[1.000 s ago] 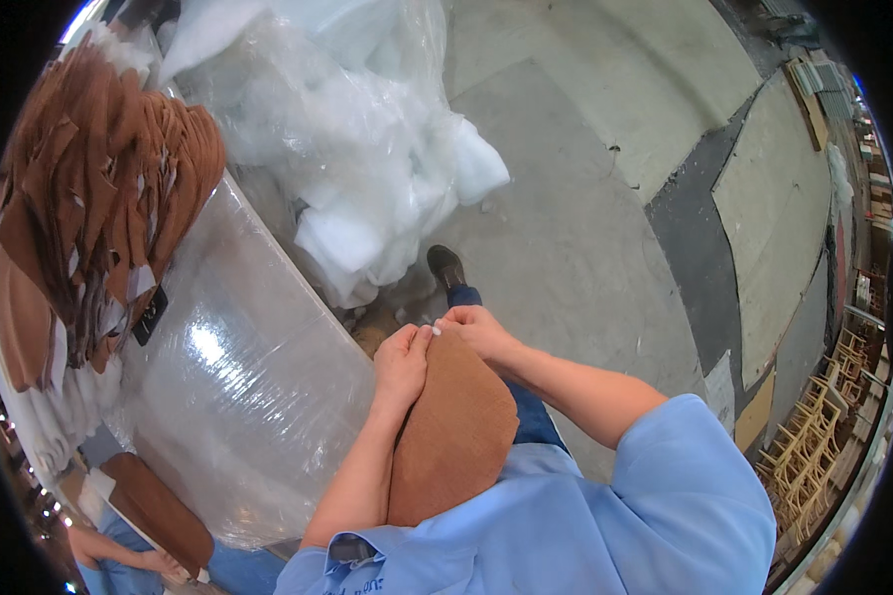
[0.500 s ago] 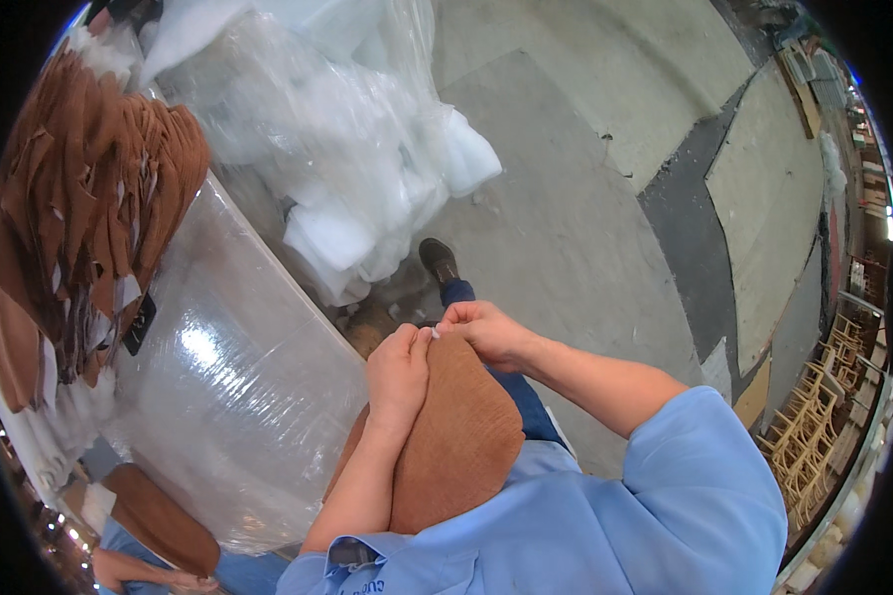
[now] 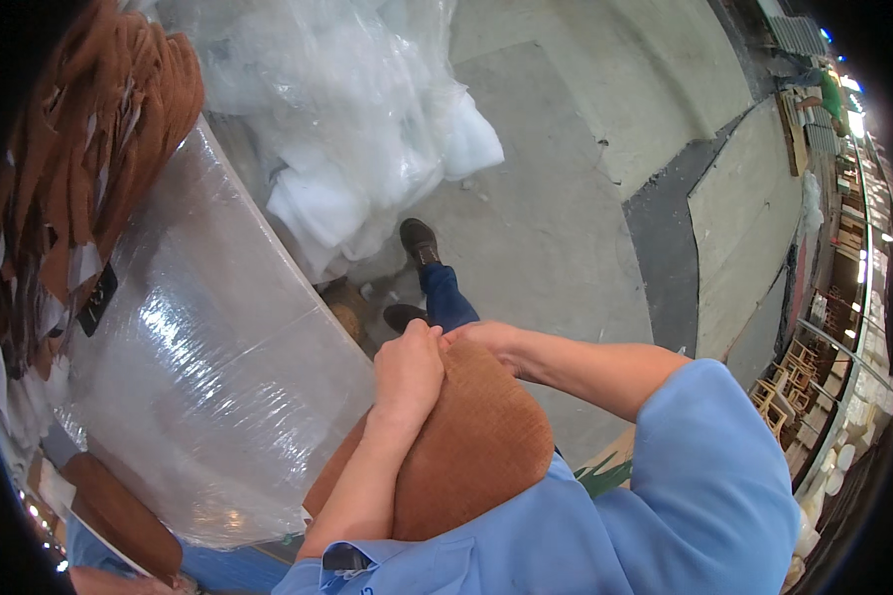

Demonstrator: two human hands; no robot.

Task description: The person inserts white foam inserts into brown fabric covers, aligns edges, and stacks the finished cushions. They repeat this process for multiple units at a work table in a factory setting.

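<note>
- The left hand (image 3: 410, 367) and right hand (image 3: 486, 343) are meeting, fingertips pinching the far tip of the brown fabric piece (image 3: 476, 436); neither is sitting clearly nearer.
- The piece is hanging back from the hands toward the blue shirt (image 3: 526, 555), its long axis running bodyward and slightly right, the left forearm (image 3: 362, 486) crossing over it.
- Left of the hands, the plastic-covered table (image 3: 228, 387) is slanting close by.
- Beyond them, white wadding (image 3: 377, 149) is bulging; rightward, floor (image 3: 566, 238) is opening wide.

Workshop: fabric pile (image 3: 119, 119), wooden frames (image 3: 767, 405)
</note>
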